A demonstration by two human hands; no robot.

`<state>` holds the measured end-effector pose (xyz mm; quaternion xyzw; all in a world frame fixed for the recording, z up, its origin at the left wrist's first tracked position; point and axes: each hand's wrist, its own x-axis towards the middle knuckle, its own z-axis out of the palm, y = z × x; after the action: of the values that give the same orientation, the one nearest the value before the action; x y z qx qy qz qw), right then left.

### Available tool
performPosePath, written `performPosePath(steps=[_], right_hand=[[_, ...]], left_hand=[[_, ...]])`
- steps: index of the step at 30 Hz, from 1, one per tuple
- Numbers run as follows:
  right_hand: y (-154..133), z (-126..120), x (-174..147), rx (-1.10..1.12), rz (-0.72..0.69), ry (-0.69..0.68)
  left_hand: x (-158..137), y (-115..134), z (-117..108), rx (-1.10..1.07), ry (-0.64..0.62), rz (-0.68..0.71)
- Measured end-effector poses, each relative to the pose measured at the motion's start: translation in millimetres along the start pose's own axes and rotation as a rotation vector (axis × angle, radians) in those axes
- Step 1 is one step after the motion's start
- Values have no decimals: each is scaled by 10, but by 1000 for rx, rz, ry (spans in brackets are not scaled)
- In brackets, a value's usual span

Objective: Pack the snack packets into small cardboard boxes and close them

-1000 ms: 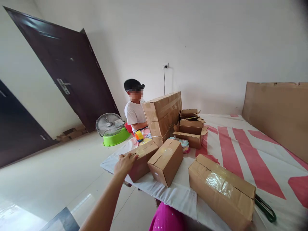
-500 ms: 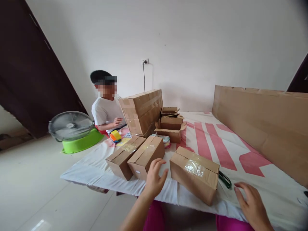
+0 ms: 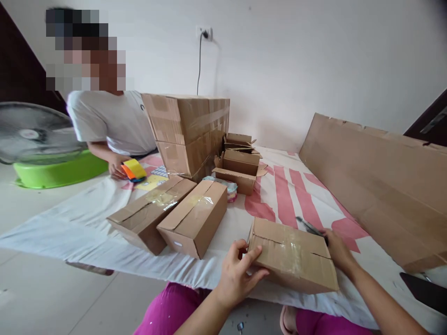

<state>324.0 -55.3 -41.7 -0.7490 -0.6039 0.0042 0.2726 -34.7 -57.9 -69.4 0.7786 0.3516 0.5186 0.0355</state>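
Note:
A taped cardboard box [image 3: 296, 253] lies near the front edge of the cloth-covered table. At its left end is my left hand [image 3: 240, 267], with curled fingers and thumb gripping the corner. Behind the box's right side, my right hand [image 3: 337, 249] is closed around a dark utility knife [image 3: 309, 226], whose front end points up and left. Part of the knife and of my fingers is hidden by the box. To the left, two more taped boxes lie side by side, a nearer box [image 3: 195, 216] and a farther-left box [image 3: 150, 209].
Stacked boxes [image 3: 188, 125] stand behind, beside open boxes [image 3: 240, 170]. A person [image 3: 115, 123] at the left has a hand by a yellow and orange tape dispenser [image 3: 133, 170]. A cardboard sheet [image 3: 377, 186] stands at the right, a fan [image 3: 31, 135] at far left.
My left hand has come onto the box's left end. My right hand has taken hold of the utility knife. The person's hand has moved down to the tape dispenser; the view has shifted.

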Motion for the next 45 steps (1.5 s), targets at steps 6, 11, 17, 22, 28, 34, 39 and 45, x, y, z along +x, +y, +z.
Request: performPosePath(steps=[6, 11, 17, 22, 28, 34, 39, 45], right_hand=[[-676, -822, 113, -110, -393, -142], [-1446, -875, 20, -301, -944, -224], [-1379, -854, 79, -537, -1100, -152], [-1134, -1089, -62, -577, -1068, -204], [-857, -1329, -255, -630, -1026, -205], [-491, -1499, -361, -673, -924, -191], [-521, -1574, -376, -611, -827, -108], [-258, -1339, -370, -278, -331, 52]], left_hand=[[115, -2, 27, -47, 44, 21], [167, -20, 98, -80, 46, 20], [165, -62, 140, -67, 81, 64], [165, -96, 197, -90, 86, 117], [145, -126, 221, -125, 67, 126], [135, -114, 211, -112, 76, 139], [162, -127, 163, -122, 38, 139], [248, -65, 93, -321, -50, 50]])
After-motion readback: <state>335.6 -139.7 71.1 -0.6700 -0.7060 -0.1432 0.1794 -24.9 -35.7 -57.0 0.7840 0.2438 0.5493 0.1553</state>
